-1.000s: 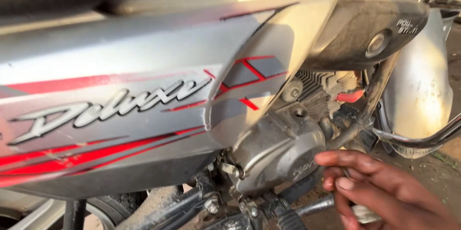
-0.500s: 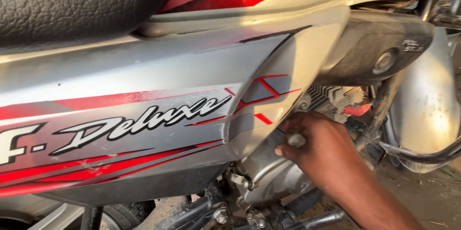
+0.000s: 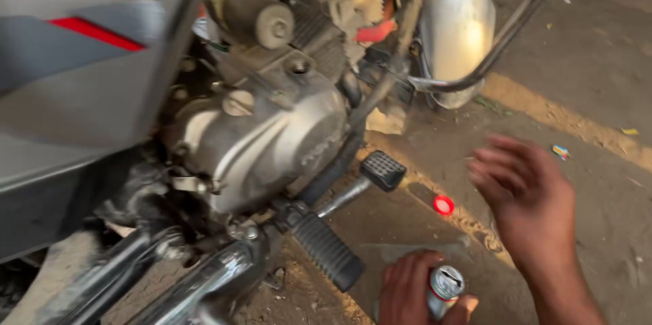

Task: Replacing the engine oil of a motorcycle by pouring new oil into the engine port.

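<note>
Head view, left hand [image 3: 407,291] grip closed round silver can [image 3: 445,290], right hand [image 3: 526,199] open, empty, red cap [image 3: 443,205] on ground.

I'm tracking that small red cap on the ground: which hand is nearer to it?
Right. The right hand hovers open just right of the red cap; the left hand is lower, gripping a small can.

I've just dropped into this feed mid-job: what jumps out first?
The motorcycle's grimy silver engine case fills the centre-left, with a footpeg jutting out below it. At the bottom edge the left hand grips a small metal can, while the right hand hovers open above the dirt ground. A small red cap lies between them and the bike.
</note>
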